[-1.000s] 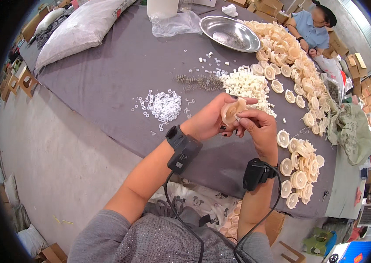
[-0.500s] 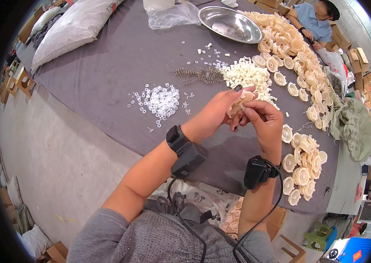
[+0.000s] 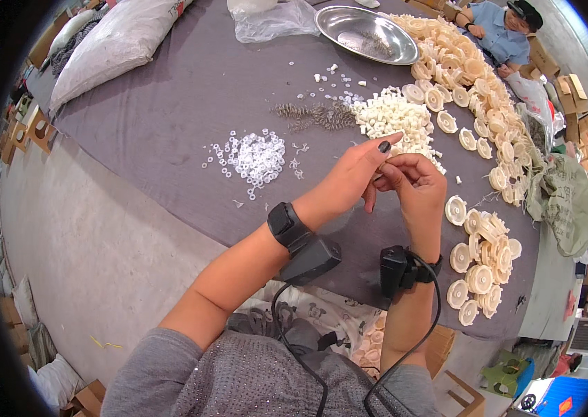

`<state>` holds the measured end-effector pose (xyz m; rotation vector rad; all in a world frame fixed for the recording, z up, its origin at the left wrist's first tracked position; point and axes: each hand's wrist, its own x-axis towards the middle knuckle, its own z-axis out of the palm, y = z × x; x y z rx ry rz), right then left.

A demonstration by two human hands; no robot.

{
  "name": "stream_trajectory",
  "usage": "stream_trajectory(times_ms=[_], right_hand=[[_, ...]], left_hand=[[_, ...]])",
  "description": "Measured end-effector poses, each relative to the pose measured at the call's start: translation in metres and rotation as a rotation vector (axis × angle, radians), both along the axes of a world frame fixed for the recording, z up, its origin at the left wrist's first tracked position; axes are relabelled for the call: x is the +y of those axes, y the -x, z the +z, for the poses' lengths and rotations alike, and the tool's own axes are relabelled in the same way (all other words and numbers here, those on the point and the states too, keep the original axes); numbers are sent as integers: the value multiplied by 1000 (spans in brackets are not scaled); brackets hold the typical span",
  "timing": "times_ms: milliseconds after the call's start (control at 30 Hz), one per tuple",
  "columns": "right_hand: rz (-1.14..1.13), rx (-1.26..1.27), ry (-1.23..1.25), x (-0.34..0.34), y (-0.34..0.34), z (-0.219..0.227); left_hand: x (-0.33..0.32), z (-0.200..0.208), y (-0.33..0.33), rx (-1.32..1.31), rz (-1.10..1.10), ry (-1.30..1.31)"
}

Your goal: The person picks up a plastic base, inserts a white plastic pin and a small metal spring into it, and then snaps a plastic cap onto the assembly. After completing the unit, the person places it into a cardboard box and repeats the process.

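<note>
both hands are together at the centre of the frame. the left hand [image 3: 346, 179] comes in from the left, thumb uppermost; the right hand [image 3: 420, 191] meets it with fingers curled and the thumb near the forefinger. fingers hide whatever lies between them; whether either hand is clamped on a part cannot be told.

the plugs [image 3: 391, 118], cream, are heaped just above the hands. springs [image 3: 332, 117], metal, adjoin the heap on its left. washers [image 3: 258, 156], white, form a pile left of centre.

discs [image 3: 457, 62], cream, run in a long heap from the top down the right side; a smaller group of discs lies at lower right, near the right wrist.

a steel bowl [image 3: 344, 26] with springs in it stands at top centre, with a clear bag [image 3: 276, 24] to its left. a white sack [image 3: 116, 52] occupies the upper left. all rest on the grey table [image 3: 189, 115]. a co-worker [image 3: 499, 36] is at upper right.
</note>
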<state>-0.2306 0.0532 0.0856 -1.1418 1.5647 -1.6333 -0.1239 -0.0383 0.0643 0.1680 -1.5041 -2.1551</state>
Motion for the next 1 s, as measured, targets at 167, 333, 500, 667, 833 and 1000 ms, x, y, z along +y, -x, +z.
stream_trajectory(times_ms=[167, 333, 500, 667, 833, 1000], right_hand=[[-46, -41, -61, 1, -1, 4], [-14, -77, -30, 2, -7, 6], [51, -91, 7, 2, -11, 6], [43, -124, 78, 1, -15, 8], [52, -144, 82, -1, -16, 4], [-4, -158, 76, 0, -18, -2]], left_hand=[[0, 3, -1, -34, 1, 41], [1, -2, 2, -7, -1, -4], [2, 1, 0, -19, 3, -39], [6, 4, 0, -28, 18, -48], [3, 4, -2, 35, 14, -135], [7, 11, -1, -19, 26, -149]])
